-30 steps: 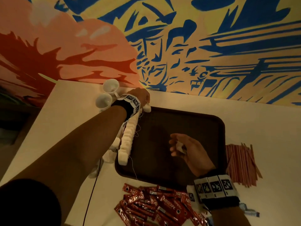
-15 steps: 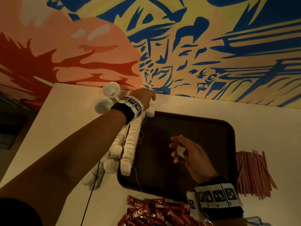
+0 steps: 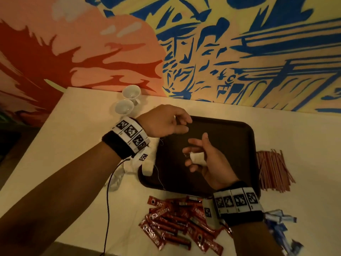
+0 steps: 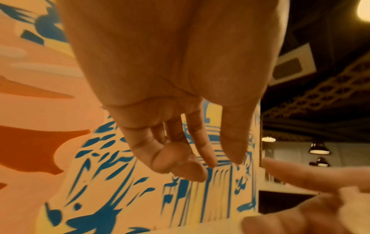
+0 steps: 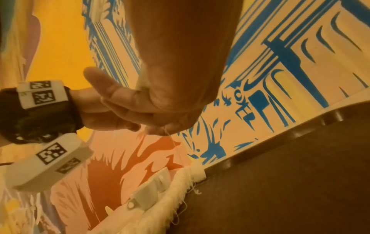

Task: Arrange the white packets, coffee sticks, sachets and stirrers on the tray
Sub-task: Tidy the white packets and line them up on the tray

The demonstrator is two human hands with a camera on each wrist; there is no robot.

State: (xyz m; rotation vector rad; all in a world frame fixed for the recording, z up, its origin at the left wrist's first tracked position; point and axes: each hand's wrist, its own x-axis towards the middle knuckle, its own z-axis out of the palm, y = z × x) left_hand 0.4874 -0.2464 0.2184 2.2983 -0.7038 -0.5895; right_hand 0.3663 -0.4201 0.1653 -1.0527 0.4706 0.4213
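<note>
Stirrers right of tray; coffee sticks before it (sachets seemingly rightward).

Lighting: dim, warm amber cast. Source: ceiling lamp, glaring. Wrist views motion-blurred; mural lines bowed toward frame edges.

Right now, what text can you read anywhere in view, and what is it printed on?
"NESCAFE", partly legible: red coffee sticks near the tray.
Blue characters on the wall mural: not readable as words.
Square black-and-white codes on the wristbands: patterns, no text.
Blue sachets: too blurred.
</note>
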